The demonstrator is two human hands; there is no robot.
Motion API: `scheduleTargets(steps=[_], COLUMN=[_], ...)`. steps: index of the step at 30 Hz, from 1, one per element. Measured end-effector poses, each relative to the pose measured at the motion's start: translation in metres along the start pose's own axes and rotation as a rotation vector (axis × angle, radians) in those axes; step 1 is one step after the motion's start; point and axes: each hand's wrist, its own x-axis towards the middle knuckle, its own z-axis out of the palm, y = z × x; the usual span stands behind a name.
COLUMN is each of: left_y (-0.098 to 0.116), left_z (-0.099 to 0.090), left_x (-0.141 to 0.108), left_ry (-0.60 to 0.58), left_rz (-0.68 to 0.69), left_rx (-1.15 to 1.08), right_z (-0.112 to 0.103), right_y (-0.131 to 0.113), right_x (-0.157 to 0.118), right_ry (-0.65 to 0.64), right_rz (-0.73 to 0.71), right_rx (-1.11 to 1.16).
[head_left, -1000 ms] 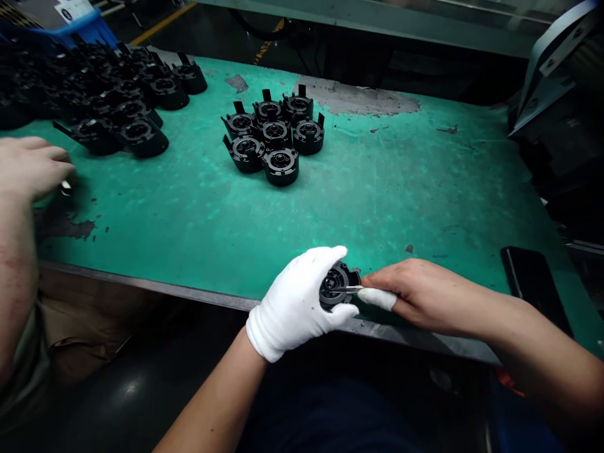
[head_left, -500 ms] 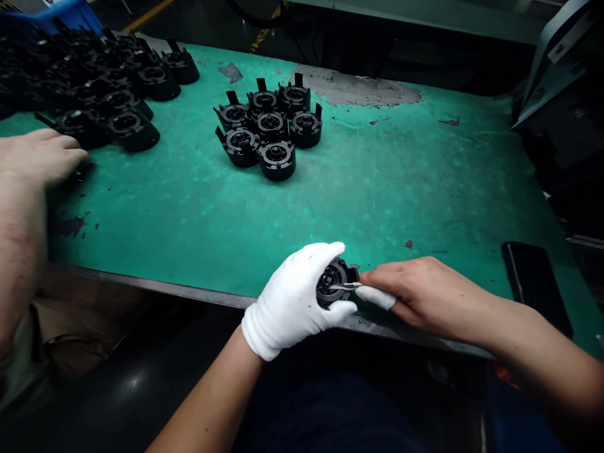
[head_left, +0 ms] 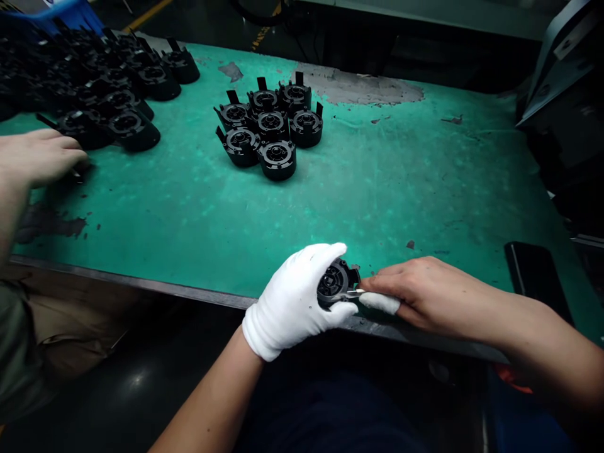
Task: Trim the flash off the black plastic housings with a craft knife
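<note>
Worn green bench top (head_left: 377, 182); seven upright black cylindrical housings (head_left: 277, 157) grouped beyond hands. White-gloved left hand (head_left: 295, 296) low over near edge, palm inward, thumb and fingers curled round black circular plastic part (head_left: 331, 282). Bare right hand (head_left: 425, 289), thumb white-wrapped, reaches in from right, fingers pinching slim metal-tipped tool (head_left: 353, 293). Tool tip has shifted from nearer part's hub toward lower rim; attention seemingly on rim now. Tip contact unclear.
</note>
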Motion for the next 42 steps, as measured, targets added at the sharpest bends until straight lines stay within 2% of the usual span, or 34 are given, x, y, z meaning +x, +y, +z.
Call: scheduleTargets(steps=[5,8,11,14,16,21,25,30,35,40,42], left_y=[0.001,0.001,0.004,0.009,0.013,0.021,0.023,0.026,0.030,0.032,0.033], left_z=[0.000,0.001,0.006,0.012,0.014,0.016,0.020,0.026,0.032,0.037,0.037], left_x=[0.000,0.000,-0.004,-0.014,-0.023,-0.047,-0.056,-0.054,-0.049,-0.045,-0.043], left_ry=[0.014,0.021,0.074,0.148,0.182,0.205,0.219,0.269,0.345,0.368,0.371], left_rz=[-0.001,-0.003,-0.045,-0.131,-0.170,-0.290,-0.368,-0.442,-0.483,-0.456,-0.442], left_rx=[-0.001,-0.002,0.009,0.036,0.059,0.074,0.023,0.016,0.093,0.114,0.137], right_z=[0.001,0.021,0.053,0.079,0.088,0.095,0.098,0.103,0.102,0.105,0.110], right_y=[0.003,-0.004,-0.020,-0.035,-0.040,-0.041,-0.039,-0.038,-0.037,-0.041,-0.045], right_x=[-0.003,-0.007,-0.007,-0.002,0.001,0.003,0.004,0.003,0.002,-0.009,-0.017], right_ry=[-0.016,0.134,0.322,0.435,0.474,0.460,0.464,0.473,0.484,0.539,0.493], right_rz=[0.001,0.142,0.292,0.347,0.368,0.320,0.296,0.294,0.225,0.192,0.240], right_rx=[0.114,0.390,0.698,0.845,0.895,0.880,0.842,0.814,0.857,0.995,1.130])
